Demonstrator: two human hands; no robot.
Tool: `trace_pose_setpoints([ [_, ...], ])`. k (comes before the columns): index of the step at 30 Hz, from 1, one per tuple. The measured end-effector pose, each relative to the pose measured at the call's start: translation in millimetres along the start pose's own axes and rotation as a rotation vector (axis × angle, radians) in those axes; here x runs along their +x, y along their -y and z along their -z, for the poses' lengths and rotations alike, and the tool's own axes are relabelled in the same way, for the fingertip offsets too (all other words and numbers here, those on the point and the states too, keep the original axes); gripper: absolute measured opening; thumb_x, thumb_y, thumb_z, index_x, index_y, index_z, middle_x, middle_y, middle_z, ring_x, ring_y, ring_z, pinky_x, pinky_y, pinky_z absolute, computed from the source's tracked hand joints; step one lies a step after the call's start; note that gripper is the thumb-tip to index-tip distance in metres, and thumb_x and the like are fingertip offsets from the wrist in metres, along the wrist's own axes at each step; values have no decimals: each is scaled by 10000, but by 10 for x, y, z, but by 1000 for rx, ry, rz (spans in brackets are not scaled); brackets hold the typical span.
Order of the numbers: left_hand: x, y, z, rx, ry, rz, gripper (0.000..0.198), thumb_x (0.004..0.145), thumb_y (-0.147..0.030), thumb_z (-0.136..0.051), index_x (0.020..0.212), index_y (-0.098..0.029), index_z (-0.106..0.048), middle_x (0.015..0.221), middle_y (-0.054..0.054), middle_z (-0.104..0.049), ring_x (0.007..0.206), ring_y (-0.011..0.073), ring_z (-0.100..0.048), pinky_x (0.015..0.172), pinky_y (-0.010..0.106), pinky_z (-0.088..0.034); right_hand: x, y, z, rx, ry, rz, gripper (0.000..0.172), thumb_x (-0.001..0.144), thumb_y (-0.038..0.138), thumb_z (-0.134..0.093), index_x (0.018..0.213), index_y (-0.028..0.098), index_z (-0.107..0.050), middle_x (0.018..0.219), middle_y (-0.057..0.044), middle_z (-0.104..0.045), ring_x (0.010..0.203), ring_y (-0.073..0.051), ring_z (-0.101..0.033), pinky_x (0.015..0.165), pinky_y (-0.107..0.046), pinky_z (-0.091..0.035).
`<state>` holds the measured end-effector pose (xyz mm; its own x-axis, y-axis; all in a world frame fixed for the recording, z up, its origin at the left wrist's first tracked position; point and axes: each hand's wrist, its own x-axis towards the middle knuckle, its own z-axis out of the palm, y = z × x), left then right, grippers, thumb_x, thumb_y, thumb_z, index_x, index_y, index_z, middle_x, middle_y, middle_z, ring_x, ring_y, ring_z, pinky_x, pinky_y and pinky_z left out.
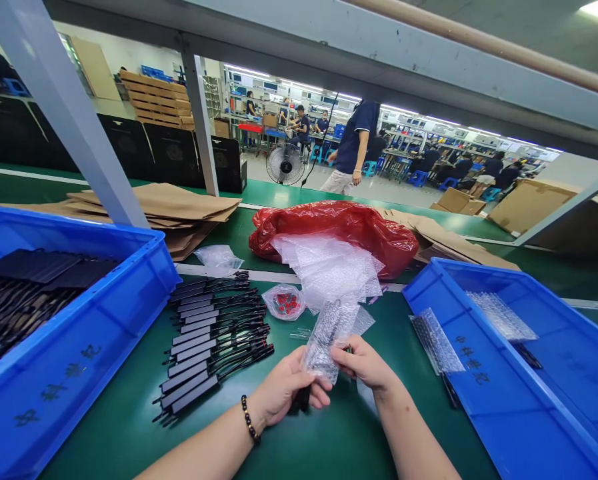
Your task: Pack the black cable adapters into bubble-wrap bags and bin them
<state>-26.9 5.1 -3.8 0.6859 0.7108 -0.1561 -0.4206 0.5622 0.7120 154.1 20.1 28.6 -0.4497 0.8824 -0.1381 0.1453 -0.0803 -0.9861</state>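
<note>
A bubble wrap bag (pixel 329 337) with a dark cabled part inside is held between my two hands above the green bench. My left hand (pixel 289 385), a beaded bracelet at its wrist, grips the bag's lower left, and a black end shows beneath the fingers. Thumb and fingers of my right hand (pixel 363 362) pinch the bag's right edge. To the left, several flat black devices with cables (pixel 199 353) lie in a slanted row. Just beyond the hands, a stack of flat bubble wrap bags (pixel 329 267) spills from a red plastic bag (pixel 336 220).
A blue bin (pixel 143 280) with black devices stands left; another blue bin (pixel 479 333) with wrapped pieces stands right. A clear bag with small red parts (pixel 285 303) lies mid-bench. Cardboard sheets (pixel 189 203) lie behind. A metal post (pixel 73 107) rises at left; a person walks beyond.
</note>
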Motion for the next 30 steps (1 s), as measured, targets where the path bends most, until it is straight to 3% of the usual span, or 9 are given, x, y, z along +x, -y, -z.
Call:
trace_pose_setpoints([
  [3, -4, -37, -10, -72, 26, -33, 513, 590, -300, -752, 1041, -169, -546, 930, 70, -618, 765, 167, -595, 669, 291, -465, 2, 15, -23, -79, 41, 48, 446, 746, 536, -546, 513, 168, -451, 423, 68, -336, 391, -54, -262, 393, -197, -193],
  [6, 5, -39, -38, -44, -84, -82, 379, 626, -313, -732, 931, -130, -604, 814, 54, -627, 694, 127, -558, 670, 250, -425, 26, 31, -51, -183, 41, 90, 389, 725, 478, -598, 532, 157, -495, 507, 42, -401, 490, -77, -327, 468, -203, -259],
  [11, 13, 14, -79, 72, -91, 8, 360, 565, -275, -771, 848, -110, -622, 687, 25, -602, 588, 106, -510, 587, 227, -374, 75, -18, -45, -103, -223, 110, 424, 739, 552, -551, 557, 177, -470, 466, 53, -349, 455, -82, -301, 429, -208, -231],
  [14, 6, 39, -86, 112, -116, 34, 365, 536, -290, -783, 809, -111, -619, 642, 8, -577, 531, 86, -468, 539, 219, -342, 92, -77, -39, -101, -272, 112, 449, 752, 557, -538, 532, 180, -437, 449, 54, -338, 429, -73, -266, 399, -209, -194],
  [18, -5, 50, -85, 100, -118, 64, 372, 501, -286, -793, 778, -108, -620, 643, 12, -586, 530, 89, -473, 542, 224, -343, 124, -144, -64, -25, -286, 109, 470, 726, 561, -574, 511, 182, -397, 440, 62, -324, 409, -61, -247, 383, -205, -179],
  [22, 11, 37, -68, 42, -165, 29, 342, 496, -258, -793, 756, -103, -635, 626, 9, -599, 528, 89, -478, 543, 222, -354, 155, -153, -144, 52, -264, 65, 447, 703, 586, -585, 577, 178, -452, 435, 75, -334, 380, -61, -266, 380, -200, -205],
  [26, 38, -1, -40, -27, -278, -107, 321, 533, -267, -779, 782, -108, -653, 715, 40, -650, 624, 122, -537, 618, 241, -401, 166, -111, -287, -127, -139, 155, 372, 731, 516, -593, 689, 148, -561, 602, 21, -487, 557, -104, -416, 533, -218, -339],
  [30, 51, -22, -22, -12, -307, -122, 341, 538, -269, -778, 810, -108, -650, 755, 53, -666, 675, 146, -566, 664, 260, -421, 163, -79, -362, -279, -177, 200, 345, 822, 451, -475, 680, 148, -559, 644, 6, -519, 620, -123, -440, 581, -224, -348],
])
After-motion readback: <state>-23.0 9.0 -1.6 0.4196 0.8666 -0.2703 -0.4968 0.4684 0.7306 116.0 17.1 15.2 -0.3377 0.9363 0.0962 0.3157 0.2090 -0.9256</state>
